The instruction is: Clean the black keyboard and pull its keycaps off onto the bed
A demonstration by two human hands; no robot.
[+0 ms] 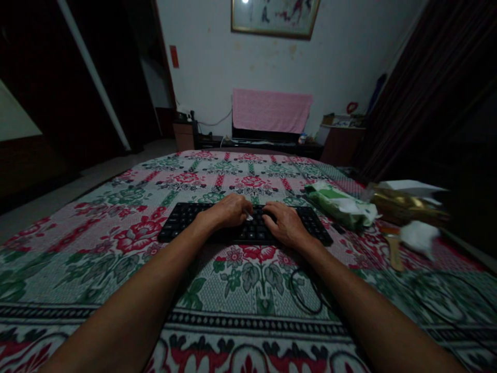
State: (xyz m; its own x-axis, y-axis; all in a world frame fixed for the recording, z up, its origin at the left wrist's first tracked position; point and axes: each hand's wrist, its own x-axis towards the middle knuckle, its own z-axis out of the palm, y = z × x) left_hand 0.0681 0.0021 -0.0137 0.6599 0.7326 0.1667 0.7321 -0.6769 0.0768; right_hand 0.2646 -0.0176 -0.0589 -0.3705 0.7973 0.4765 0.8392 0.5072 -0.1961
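Observation:
A black keyboard lies flat on the flowered bedspread in front of me. My left hand is closed over its middle part, pinching a small white tissue-like piece whose tip shows at the keys. My right hand rests on the keyboard just right of the middle, fingers spread and slightly bent, the thumb apart. No object shows in it; the fingers seem to touch the keyboard's surface. Both hands cover some of the keys.
Right of the keyboard lie a green soft pack, a brush with a wooden handle, a crumpled white tissue and a gold-coloured package. A black cable loops near my right forearm. A pink cloth hangs beyond the bed.

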